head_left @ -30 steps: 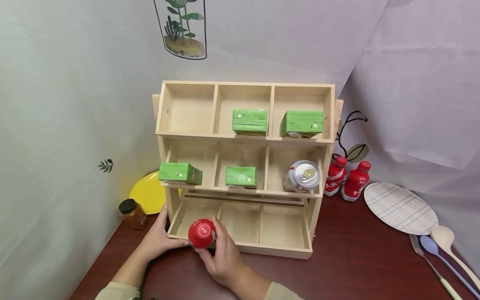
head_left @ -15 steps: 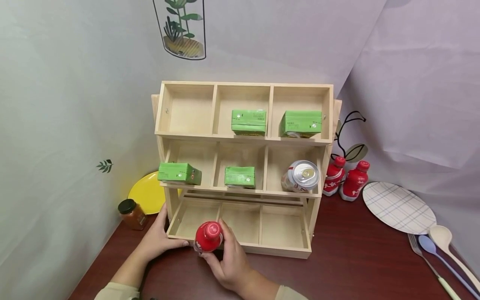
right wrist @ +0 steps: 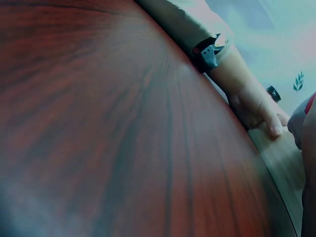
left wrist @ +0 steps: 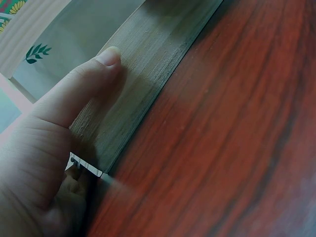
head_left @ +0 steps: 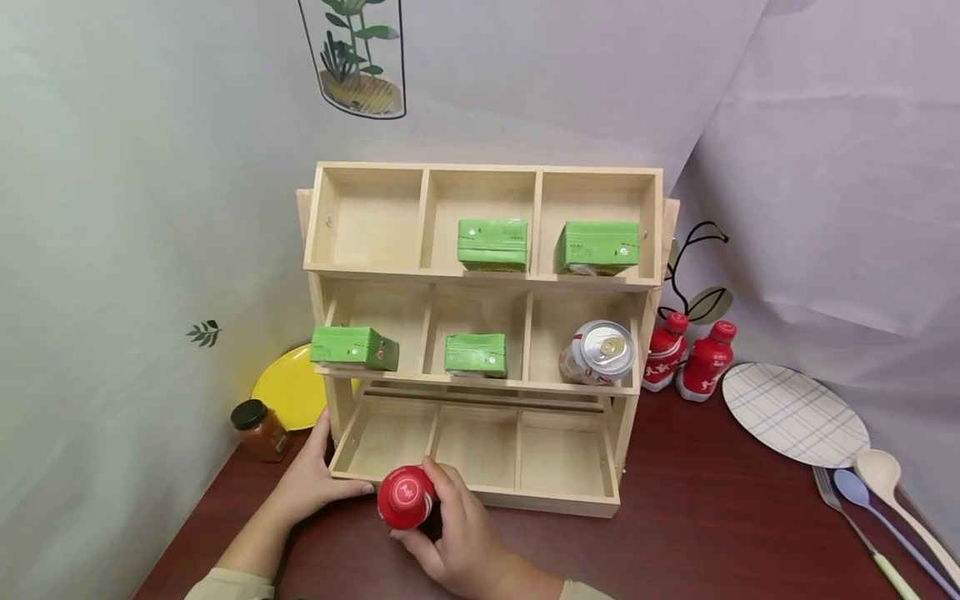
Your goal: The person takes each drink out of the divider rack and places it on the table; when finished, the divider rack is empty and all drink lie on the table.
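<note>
From here, my left hand [head_left: 311, 473] grips the wooden rack [head_left: 480, 312] at its corner; my right hand [head_left: 463, 533] pinches the red bottle [head_left: 406, 497], just shifted closer to the left thumb — so, I judge, not yet set down.

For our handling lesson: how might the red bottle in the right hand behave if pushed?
The red bottle would probably roll if tipped over, being round. Its glossy shoulder might feel slippery. Its fitted cap suggests spilling is unlikely.
</note>
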Available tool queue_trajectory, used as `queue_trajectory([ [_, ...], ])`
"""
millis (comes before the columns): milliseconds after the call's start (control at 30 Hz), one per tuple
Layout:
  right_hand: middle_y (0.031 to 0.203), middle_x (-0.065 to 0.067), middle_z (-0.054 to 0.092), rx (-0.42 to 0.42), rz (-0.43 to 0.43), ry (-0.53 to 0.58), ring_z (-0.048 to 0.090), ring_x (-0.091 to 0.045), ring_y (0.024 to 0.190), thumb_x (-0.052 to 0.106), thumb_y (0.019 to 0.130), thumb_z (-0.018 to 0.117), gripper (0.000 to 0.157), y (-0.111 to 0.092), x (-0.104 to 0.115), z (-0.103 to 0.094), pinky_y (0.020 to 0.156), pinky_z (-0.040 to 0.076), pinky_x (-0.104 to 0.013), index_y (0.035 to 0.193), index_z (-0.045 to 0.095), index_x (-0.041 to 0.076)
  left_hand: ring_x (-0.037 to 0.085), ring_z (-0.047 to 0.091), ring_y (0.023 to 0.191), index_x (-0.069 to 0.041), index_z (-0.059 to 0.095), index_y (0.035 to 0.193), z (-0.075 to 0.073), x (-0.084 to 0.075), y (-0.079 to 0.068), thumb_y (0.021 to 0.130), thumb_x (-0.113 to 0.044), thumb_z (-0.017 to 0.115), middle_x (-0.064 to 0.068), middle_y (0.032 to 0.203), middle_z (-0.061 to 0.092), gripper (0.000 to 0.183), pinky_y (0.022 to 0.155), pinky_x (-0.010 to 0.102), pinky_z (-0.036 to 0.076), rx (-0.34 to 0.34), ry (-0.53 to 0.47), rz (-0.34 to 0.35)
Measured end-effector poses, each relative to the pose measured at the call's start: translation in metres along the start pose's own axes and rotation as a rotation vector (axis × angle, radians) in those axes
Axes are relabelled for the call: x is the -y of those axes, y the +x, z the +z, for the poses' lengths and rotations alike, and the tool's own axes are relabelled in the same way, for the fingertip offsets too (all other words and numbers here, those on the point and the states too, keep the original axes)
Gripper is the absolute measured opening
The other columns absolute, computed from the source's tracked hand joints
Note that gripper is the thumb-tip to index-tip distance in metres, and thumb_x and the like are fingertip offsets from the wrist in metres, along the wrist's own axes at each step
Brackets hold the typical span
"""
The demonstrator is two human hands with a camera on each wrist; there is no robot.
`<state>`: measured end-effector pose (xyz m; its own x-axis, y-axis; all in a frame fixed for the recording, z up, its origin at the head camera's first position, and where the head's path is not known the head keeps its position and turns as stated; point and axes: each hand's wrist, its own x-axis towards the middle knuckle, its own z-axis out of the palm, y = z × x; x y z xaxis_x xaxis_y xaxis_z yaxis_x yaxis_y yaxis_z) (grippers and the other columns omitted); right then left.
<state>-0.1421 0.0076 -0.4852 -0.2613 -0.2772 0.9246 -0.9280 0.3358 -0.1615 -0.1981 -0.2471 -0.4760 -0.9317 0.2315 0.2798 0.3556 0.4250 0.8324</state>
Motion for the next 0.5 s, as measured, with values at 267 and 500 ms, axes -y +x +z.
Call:
queue_trajectory([
  [267, 0.118, -0.019, 0.055, 0.029, 0.001, 0.04, 0.06, -0.023, 0.105, 0.03, 0.087, 0.072, 0.075, -0.004, 0.001, -0.012, 0.091, 0.049, -0.03, 0.13, 0.038, -0.02, 0.031, 0.043, 0.122, -0.024, 0.013, 0.155, 0.002, 0.018, 0.0, 0.051, -0.018, 0.098, 0.014, 0.144, 0.038, 0.134, 0.095, 0.012, 0.033, 0.0, -0.022, 0.013],
  [500, 0.117, -0.02, 0.056, 0.012, 0.011, 0.06, 0.061, -0.025, 0.103, 0.03, 0.087, 0.072, 0.075, -0.008, -0.001, -0.026, 0.09, 0.049, -0.031, 0.13, 0.038, -0.021, 0.021, 0.043, 0.122, -0.034, 0.013, 0.154, 0.001, 0.036, 0.003, 0.049, -0.024, 0.099, 0.004, 0.143, 0.039, 0.136, 0.096, 0.012, 0.033, -0.001, -0.03, 0.011],
])
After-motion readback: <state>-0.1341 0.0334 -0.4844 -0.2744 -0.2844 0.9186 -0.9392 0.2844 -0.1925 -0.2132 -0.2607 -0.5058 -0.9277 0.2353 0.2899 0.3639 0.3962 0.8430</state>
